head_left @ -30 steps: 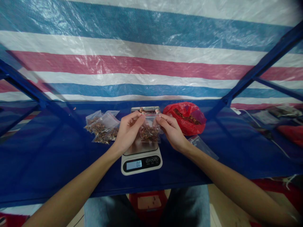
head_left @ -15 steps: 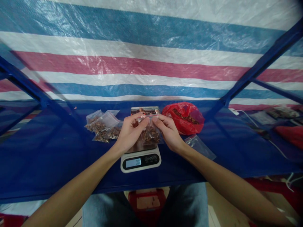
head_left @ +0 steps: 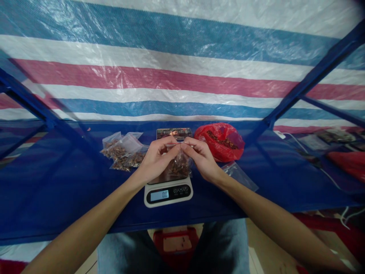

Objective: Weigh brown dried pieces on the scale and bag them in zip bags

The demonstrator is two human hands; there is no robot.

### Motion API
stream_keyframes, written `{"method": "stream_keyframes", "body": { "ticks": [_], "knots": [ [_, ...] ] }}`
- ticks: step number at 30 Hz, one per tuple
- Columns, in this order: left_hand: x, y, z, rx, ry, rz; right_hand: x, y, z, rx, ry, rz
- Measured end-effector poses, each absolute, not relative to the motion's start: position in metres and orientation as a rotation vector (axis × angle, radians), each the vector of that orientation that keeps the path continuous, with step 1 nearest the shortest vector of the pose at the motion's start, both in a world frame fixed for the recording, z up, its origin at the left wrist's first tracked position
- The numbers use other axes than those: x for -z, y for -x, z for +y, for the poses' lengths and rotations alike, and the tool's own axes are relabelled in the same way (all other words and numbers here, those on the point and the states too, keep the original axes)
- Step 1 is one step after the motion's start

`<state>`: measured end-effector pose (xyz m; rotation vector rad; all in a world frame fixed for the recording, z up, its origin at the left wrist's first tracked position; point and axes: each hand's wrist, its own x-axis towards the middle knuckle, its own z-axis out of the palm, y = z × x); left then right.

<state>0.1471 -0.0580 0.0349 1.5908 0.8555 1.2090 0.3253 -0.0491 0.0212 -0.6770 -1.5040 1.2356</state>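
Observation:
Above a digital kitchen scale (head_left: 169, 195), a clear zip bag (head_left: 180, 163) with brown dried pieces inside hangs from both my hands. My left hand (head_left: 159, 156) pinches its top edge between thumb and fingers. Close beside it, my right hand (head_left: 201, 154) pinches the same edge, the two thumbs nearly touching. The scale's display reads 0.0, and the bag and hands cover much of its plate. To the left lie several filled zip bags (head_left: 116, 152) in a heap. On the right, a red plastic bag (head_left: 232, 152) stands open with more brown pieces in it.
A flat clear zip bag (head_left: 241, 176) lies by my right forearm. Behind the scale is a dark picture-printed object (head_left: 182, 132). Blue metal struts (head_left: 302, 89) slope up at both sides of the blue table (head_left: 85, 190). A striped tarp (head_left: 171, 80) hangs behind.
My thumbs have come closer together along the bag's top edge, my right hand shifting left. The bag still hangs over the scale, and the display stays at 0.0.

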Motion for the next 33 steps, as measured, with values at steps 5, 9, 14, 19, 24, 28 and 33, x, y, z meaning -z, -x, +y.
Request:
{"method": "stream_keyframes", "body": {
  "ticks": [5, 9, 14, 19, 24, 28, 33],
  "knots": [
    [-0.034, -0.146, -0.056, -1.346, -1.555, 0.914, -0.027, -0.333, -0.043, -1.337, 0.685, -1.537],
    [-0.028, -0.146, -0.053, -1.403, -1.503, 0.940, -0.030, -0.337, -0.039, -1.262, 0.729, -1.617],
    [-0.039, -0.130, -0.044, -1.458, -1.469, 0.845, -0.048, -0.355, -0.034, -1.048, 0.762, -1.771],
    [-0.068, -0.074, -0.029, -1.618, -1.278, 0.963, -0.068, -0.428, 0.002, -0.780, 0.995, -1.713],
    [-0.061, -0.012, -0.008, -1.482, -1.311, 1.489, -0.046, -0.493, 0.047, -0.497, 1.444, -2.231],
    [-0.038, 0.012, 0.007, -1.303, -1.565, 1.710, -0.015, -0.489, 0.054, -0.403, 1.354, -2.445],
    [-0.026, 0.016, 0.015, -1.255, -1.804, 1.788, -0.001, -0.473, 0.041, -0.141, 1.205, -2.468]
  ]
}}
